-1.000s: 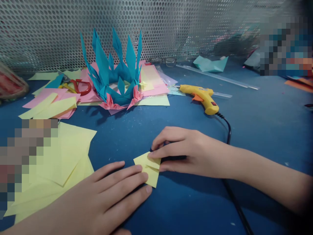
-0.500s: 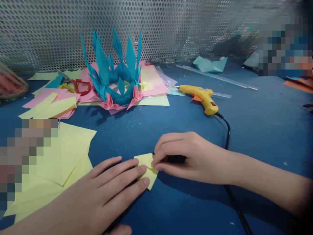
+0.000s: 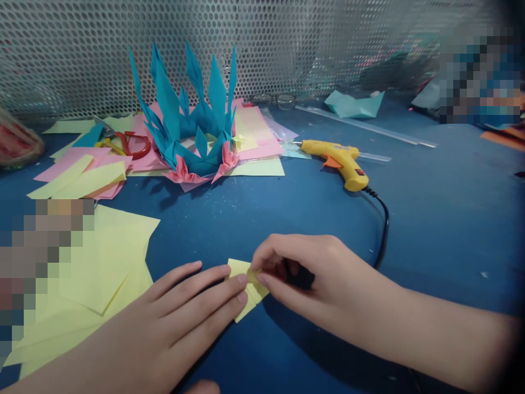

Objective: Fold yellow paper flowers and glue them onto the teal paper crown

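Note:
A small folded yellow paper (image 3: 248, 290) lies on the blue table near me. My left hand (image 3: 180, 317) rests flat over its left side, fingers stretched out and pressing it down. My right hand (image 3: 303, 276) comes in from the right and pinches the paper's right edge between thumb and fingertips. Most of the paper is covered by the two hands.
A stack of yellow sheets (image 3: 102, 273) lies at the left. Behind stand a blue and pink origami crown (image 3: 192, 131) on pink sheets, red scissors (image 3: 131, 145), a yellow glue gun (image 3: 340, 161) with its black cord (image 3: 383, 230), glasses (image 3: 274, 100) and a perforated metal screen (image 3: 262, 49).
My right hand slid nearer and closed from flat fingers into a pinch on the paper's edge. My left fingers moved further over the paper, and the paper shifted slightly.

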`<state>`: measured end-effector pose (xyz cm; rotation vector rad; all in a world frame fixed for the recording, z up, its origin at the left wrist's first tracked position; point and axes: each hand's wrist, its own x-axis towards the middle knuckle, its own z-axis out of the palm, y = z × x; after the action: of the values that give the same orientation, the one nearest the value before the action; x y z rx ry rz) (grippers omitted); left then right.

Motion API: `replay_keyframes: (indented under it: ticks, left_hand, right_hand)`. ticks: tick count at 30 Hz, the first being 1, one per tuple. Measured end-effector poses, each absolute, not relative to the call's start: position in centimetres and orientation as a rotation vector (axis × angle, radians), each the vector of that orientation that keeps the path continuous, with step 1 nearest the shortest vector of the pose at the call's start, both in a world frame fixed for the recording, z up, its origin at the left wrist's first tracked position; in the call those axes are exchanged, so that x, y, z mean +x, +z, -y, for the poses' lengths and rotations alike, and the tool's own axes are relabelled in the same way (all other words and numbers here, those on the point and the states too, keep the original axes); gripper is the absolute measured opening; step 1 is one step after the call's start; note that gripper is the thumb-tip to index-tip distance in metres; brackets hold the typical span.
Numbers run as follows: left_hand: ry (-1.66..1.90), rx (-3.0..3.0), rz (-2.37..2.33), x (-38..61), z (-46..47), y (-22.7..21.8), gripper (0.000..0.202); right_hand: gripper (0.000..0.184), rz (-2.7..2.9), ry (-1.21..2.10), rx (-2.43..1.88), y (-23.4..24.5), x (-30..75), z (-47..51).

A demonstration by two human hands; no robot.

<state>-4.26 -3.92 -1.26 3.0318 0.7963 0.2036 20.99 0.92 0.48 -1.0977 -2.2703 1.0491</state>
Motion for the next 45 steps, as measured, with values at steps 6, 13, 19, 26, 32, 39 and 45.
replay_keyframes:
  ticks: [6, 13, 19, 26, 32, 39, 45]
  left_hand:
    - [0.196, 2.975, -0.803, -4.2, 4.0, -1.6, 0.068]
    - [0.149, 3.021, -0.768, -4.2, 3.8, -1.1, 0.066]
    - [0.188, 3.054, -0.748, -4.1, 3.7, -1.2, 0.062]
    - [0.180, 2.998, -0.808, -4.2, 4.1, -1.3, 0.066]
    - [0.243, 2.952, -0.859, -4.1, 4.2, -1.6, 0.057]
    - [0.296, 2.936, -0.882, -3.9, 4.4, -1.8, 0.052]
    - [0.396, 2.923, -0.867, -3.7, 4.1, -1.6, 0.045]
  right_hand:
    - [0.017, 2.297, 0.897, -1.105, 0.4, 20.8, -0.6]
    - [0.019, 2.295, 0.813, -1.062, 0.0, 20.7, -0.3]
    - [0.021, 2.294, 0.771, -1.034, -0.4, 20.8, -0.2]
    - [0.021, 2.311, 0.890, -0.986, -0.4, 20.8, -0.5]
    - [0.031, 2.338, 0.885, -1.038, -0.5, 20.9, -0.4]
    - [0.031, 2.340, 0.953, -1.022, -0.1, 21.4, -0.7]
    - [0.020, 2.398, 0.892, -0.845, -0.2, 21.6, -1.2]
